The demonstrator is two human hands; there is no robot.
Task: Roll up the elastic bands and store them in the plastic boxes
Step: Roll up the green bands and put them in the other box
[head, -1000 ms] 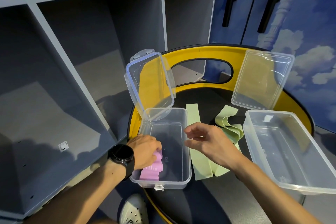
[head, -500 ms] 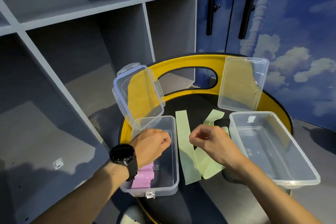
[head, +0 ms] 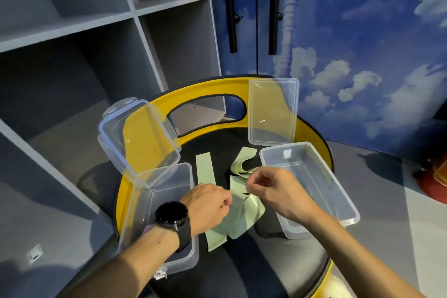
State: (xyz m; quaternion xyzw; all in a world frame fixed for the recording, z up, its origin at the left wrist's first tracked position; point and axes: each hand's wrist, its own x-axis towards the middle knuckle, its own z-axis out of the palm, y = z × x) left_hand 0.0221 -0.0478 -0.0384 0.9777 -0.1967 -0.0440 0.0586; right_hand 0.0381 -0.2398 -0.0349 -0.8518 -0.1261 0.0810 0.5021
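Standing at the back left is a tall grey shelf unit with open compartments [head: 101, 31]; on its right is a blue wall painted with white clouds [head: 362, 55]; in front of them is the round black bench with a yellow rim [head: 312, 126]; on the bench the clear plastic box on the right [head: 321, 176] lies open, its flat lid [head: 273, 111] leaning behind it; the clear plastic box on the left [head: 164, 191] also has its hinged lid [head: 140, 138] raised; between the two boxes lie the pale green elastic bands [head: 242, 215], partly flat, partly looped; the left hand [head: 208, 208], with a black round watch [head: 172, 216] on the wrist, is curled over one band, but whether it grips it I cannot tell; the right hand [head: 273, 189] pinches a band edge between thumb and fingers.
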